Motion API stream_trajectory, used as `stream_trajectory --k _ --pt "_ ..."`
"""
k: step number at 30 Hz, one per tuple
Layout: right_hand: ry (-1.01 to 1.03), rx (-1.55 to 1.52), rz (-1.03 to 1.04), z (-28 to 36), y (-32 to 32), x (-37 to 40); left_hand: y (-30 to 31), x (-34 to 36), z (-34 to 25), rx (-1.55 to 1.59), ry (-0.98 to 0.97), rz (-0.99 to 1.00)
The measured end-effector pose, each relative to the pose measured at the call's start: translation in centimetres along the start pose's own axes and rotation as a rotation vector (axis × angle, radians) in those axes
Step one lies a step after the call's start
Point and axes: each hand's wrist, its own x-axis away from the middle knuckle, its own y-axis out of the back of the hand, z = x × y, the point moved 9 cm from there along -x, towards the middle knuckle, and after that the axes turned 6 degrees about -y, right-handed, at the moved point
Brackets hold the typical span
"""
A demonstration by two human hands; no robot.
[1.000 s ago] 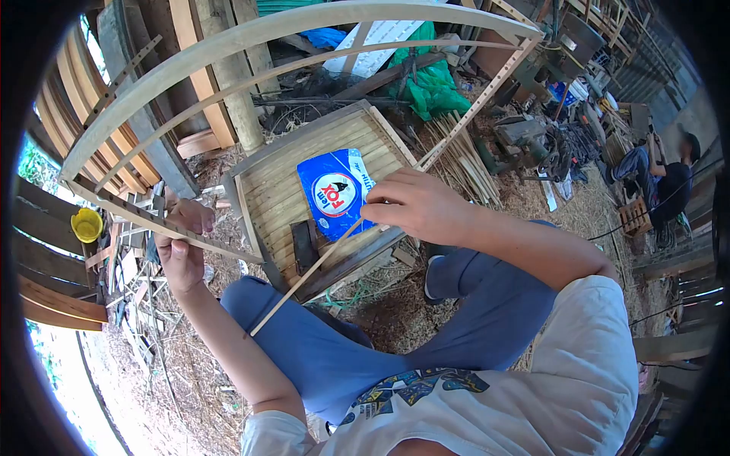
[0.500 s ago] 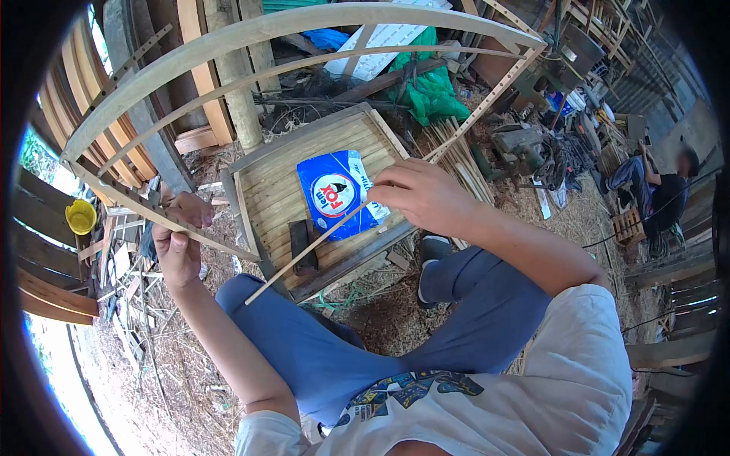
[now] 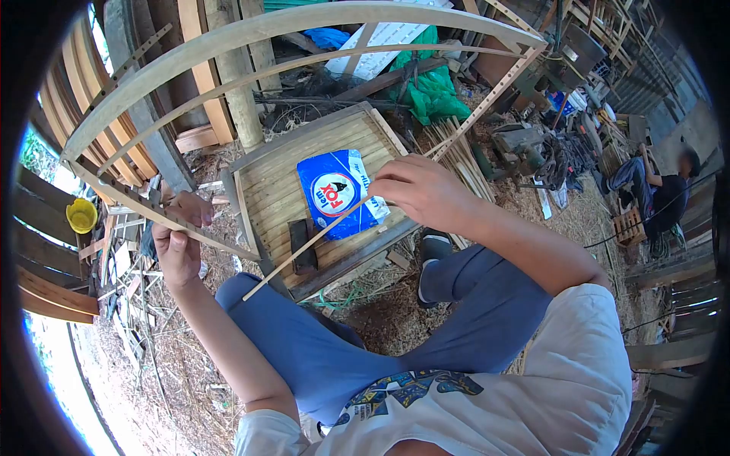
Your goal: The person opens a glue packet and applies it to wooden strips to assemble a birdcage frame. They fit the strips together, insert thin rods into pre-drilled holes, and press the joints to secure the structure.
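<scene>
My left hand (image 3: 181, 232) is closed on the lower left bar of a curved wooden frame (image 3: 285, 23), whose side bars have rows of small holes. In my right hand (image 3: 414, 190) a thin wooden stick (image 3: 304, 247) is pinched near its upper end; it slants down to the left, its lower end over my left knee. Below the hands, a slatted wooden panel (image 3: 274, 171) bears a blue packet (image 3: 333, 190) with a white circle and red letters. A dark block (image 3: 303, 247) lies beside the packet, partly behind the stick.
A yellow container (image 3: 81, 216) is at the left, near leaning boards (image 3: 201, 76). Behind the panel lie green plastic (image 3: 433, 91) and thin sticks (image 3: 464, 163). Cluttered tools and parts are at the upper right. A person (image 3: 669, 190) sits at the far right.
The stick's lower end has shifted slightly up and to the left, and my right hand has moved slightly up. My left hand and the curved frame look unchanged.
</scene>
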Motion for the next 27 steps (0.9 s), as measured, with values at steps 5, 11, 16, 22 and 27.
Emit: stream_trajectory --k 5,11,16,22,27 --pt "0.002 0.001 -0.005 0.13 0.16 -0.05 -0.01 -0.01 -0.06 0.01 -0.009 -0.001" --pt "-0.005 0.002 0.004 0.01 0.08 -0.07 -0.02 -0.02 0.07 0.008 0.01 0.007" --pt "-0.006 0.009 0.003 0.17 0.17 -0.1 0.19 0.04 0.16 0.011 0.014 0.007" --pt "-0.012 0.013 -0.022 0.01 0.37 -0.15 0.12 0.06 0.08 -0.001 0.017 0.008" --pt "-0.029 0.0 -0.057 -0.03 0.72 -0.26 -0.03 -0.05 0.03 0.003 0.019 0.025"
